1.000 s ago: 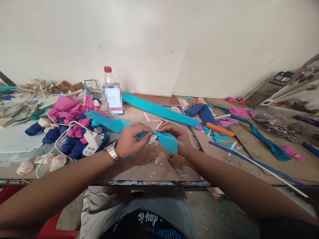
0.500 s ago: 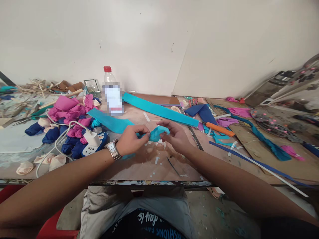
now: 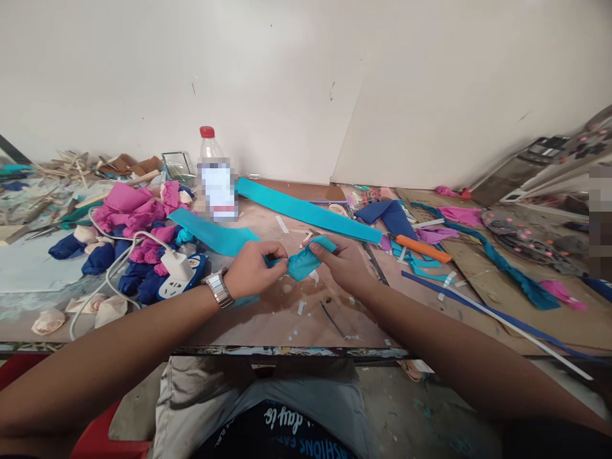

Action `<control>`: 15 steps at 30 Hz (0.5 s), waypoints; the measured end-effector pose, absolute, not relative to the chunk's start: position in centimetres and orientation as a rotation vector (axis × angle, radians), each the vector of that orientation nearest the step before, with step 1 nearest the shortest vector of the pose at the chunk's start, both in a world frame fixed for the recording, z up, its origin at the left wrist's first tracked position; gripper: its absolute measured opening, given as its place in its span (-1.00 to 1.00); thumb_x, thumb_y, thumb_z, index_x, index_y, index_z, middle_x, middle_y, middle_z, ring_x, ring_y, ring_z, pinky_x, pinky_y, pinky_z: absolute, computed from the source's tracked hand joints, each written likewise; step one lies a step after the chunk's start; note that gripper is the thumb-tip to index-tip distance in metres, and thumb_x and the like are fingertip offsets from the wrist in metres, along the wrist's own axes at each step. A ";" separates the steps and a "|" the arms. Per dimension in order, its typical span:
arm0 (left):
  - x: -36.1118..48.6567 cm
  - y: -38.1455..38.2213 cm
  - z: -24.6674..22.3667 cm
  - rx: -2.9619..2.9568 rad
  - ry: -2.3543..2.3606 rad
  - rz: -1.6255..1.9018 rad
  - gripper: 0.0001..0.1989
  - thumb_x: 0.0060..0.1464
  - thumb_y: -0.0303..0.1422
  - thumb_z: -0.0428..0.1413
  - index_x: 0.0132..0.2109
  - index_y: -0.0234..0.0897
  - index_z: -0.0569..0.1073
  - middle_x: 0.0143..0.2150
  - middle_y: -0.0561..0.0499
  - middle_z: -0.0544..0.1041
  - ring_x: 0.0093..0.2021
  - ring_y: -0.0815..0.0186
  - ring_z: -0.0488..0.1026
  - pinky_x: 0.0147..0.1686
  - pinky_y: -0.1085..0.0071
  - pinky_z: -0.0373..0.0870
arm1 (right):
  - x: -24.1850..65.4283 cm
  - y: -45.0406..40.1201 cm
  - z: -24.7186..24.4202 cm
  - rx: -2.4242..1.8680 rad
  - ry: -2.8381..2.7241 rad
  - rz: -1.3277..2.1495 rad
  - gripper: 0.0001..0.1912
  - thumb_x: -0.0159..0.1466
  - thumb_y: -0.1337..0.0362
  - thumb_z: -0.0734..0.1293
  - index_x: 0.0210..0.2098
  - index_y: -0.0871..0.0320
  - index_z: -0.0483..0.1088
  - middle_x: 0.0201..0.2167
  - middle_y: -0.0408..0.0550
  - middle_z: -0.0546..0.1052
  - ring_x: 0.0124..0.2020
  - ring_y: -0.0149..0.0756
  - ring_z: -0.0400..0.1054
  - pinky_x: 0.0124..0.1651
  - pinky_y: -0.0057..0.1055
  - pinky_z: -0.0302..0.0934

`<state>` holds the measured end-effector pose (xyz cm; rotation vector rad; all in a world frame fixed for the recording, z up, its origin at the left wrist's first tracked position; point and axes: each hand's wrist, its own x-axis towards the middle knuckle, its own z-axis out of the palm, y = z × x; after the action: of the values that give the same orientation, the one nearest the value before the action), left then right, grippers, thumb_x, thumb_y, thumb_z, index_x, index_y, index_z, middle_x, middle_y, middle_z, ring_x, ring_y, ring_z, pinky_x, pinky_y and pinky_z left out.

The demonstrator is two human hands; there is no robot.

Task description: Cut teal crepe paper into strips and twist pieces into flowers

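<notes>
A turquoise strip [image 3: 304, 261] is stretched between my two hands just above the table, gathered and folded at its middle. My left hand [image 3: 258, 268], with a metal watch at the wrist, pinches the gathered part between thumb and fingers. The strip's loose tail [image 3: 210, 233] runs out behind that hand to the left. On the other side my right hand [image 3: 340, 260] grips the folded end, thumb on top and fingers hidden beneath. Behind both hands a long flat turquoise band [image 3: 306, 211] lies diagonally.
Pink and navy fabric pieces [image 3: 131, 207] are heaped at the left, beside a power strip [image 3: 184, 284] with a white cable. A phone [image 3: 218, 191] leans on a red-capped bottle [image 3: 207, 137]. An orange-handled cutter [image 3: 421, 248] and a white stick [image 3: 521, 331] lie at the right.
My right hand has shifted slightly right and closed its thumb over the strip, whose held end is now flatter and more spread. My left hand has barely moved.
</notes>
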<state>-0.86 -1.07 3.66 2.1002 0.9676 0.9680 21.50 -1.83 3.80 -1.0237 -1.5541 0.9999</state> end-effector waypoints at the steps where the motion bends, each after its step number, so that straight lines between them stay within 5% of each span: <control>1: -0.9 -1.1 3.7 2.098 0.967 0.965 -0.85 0.12 -0.41 0.09 -0.40 -0.30 0.49 -0.43 0.08 0.56 -0.39 0.36 0.43 -0.32 0.43 0.30 | 21.5 -1.8 3.8 -1.028 -1.541 1.015 -0.55 0.21 -0.17 0.49 -0.34 0.12 0.62 -0.48 -0.09 0.53 -0.37 -0.25 0.41 -0.29 -0.33 0.34; 10: -1.0 -1.0 3.5 2.099 0.936 0.977 -0.84 0.15 -0.39 0.10 -0.39 -0.30 0.50 -0.43 0.08 0.55 -0.39 0.37 0.43 -0.32 0.44 0.30 | 21.7 -0.9 2.5 -0.976 -1.342 1.256 -0.45 0.23 -0.23 0.45 -0.41 0.18 0.59 -0.48 -0.05 0.55 -0.48 -0.34 0.37 -0.40 -0.39 0.33; 15: -1.0 -1.0 3.7 2.092 0.913 0.996 -0.84 0.15 -0.38 0.10 -0.38 -0.29 0.50 -0.42 0.07 0.57 -0.38 0.36 0.44 -0.31 0.43 0.32 | 21.5 -0.8 2.5 -0.922 -1.265 1.331 -0.43 0.18 -0.22 0.48 -0.11 0.14 0.60 -0.44 -0.12 0.53 -0.49 -0.40 0.34 -0.49 -0.48 0.27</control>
<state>-0.95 -1.03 3.69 2.0922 0.9133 0.9957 21.45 -0.80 2.48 -0.9225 -1.2650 1.3313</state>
